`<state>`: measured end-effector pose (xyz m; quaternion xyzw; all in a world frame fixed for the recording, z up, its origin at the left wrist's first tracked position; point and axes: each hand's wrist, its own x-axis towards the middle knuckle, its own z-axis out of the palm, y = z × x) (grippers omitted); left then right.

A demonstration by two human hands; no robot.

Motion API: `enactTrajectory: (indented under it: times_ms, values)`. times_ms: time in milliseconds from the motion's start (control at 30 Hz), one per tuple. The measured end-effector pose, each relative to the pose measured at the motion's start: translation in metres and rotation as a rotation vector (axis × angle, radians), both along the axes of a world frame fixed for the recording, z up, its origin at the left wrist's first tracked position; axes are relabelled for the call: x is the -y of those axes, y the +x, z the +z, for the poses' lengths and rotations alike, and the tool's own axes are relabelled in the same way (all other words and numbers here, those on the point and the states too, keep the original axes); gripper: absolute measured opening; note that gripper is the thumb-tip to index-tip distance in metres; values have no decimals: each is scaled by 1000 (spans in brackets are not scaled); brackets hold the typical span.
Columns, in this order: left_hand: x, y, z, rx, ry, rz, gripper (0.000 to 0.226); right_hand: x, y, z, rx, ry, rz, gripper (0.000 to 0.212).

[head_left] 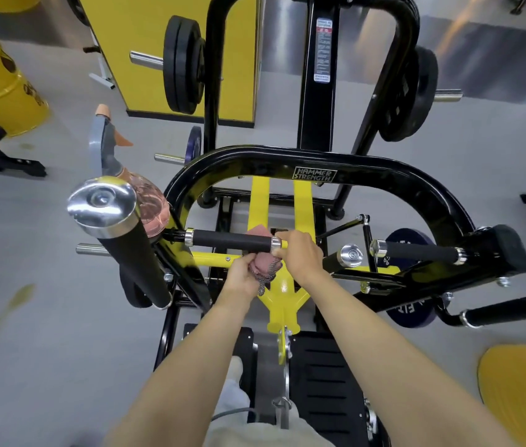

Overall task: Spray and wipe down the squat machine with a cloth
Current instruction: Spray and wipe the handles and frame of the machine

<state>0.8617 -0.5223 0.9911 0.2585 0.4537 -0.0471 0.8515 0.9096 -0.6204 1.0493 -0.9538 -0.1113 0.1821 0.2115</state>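
Held cloth (268, 267), pink with grey edging, bunched in left hand (241, 275); fingers curled round it, pressed together, thumb hidden. Sat just under inner end of left handle (232, 241), above yellow centre strut (282, 296), one pink corner poking up behind the handle. Gripped chrome end collar of that handle with right hand (300, 253), fingers wrapped over the top, closed up, not spread. Both forearms reached in from bottom edge.

Around them, squat machine (287, 158): black curved frame with Hammer Strength badge, yellow struts below, black footplate (329, 372) nearest the camera. Noted spray bottle (150, 201), clear pink body, grey trigger head, upright at left side of frame, untouched, base hidden behind big chrome-capped grip (103, 204). Matching right handle (419, 251) well apart from both hands.

Further out: black weight plates (184, 64) on upper pegs, purple plate (405, 240) low right, grey floor (61, 317), yellow drum (0, 88) far left.
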Motion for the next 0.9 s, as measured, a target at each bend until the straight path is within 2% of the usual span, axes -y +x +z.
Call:
enactTrajectory:
  times_ms: [100, 267, 467, 600, 633, 800, 900]
  values:
    - [-19, -5, 1, -7, -31, -16, 39, 1, 0, 4, -8, -9, 4, 19]
    - [-40, -11, 5, -35, 29, -39, 36, 0, -4, 6, -13, 28, -25, 24]
    - [-75, -27, 6, 5, 55, 250, 30, -1, -5, 7, -26, 39, -27, 16]
    - [-89, -30, 9, 35, 80, 392, 46, -1, -5, 8, -23, 47, -20, 16]
    - [-91, -29, 6, 22, 100, 390, 49, -1, -5, 8, -20, 42, -11, 16]
    - [-68, -24, 8, -51, 267, 137, 26, -3, -3, 9, -17, 12, 16, 18]
    - [-39, -13, 20, -76, 265, 98, 31, -3, -4, 9, -10, 4, 24, 13]
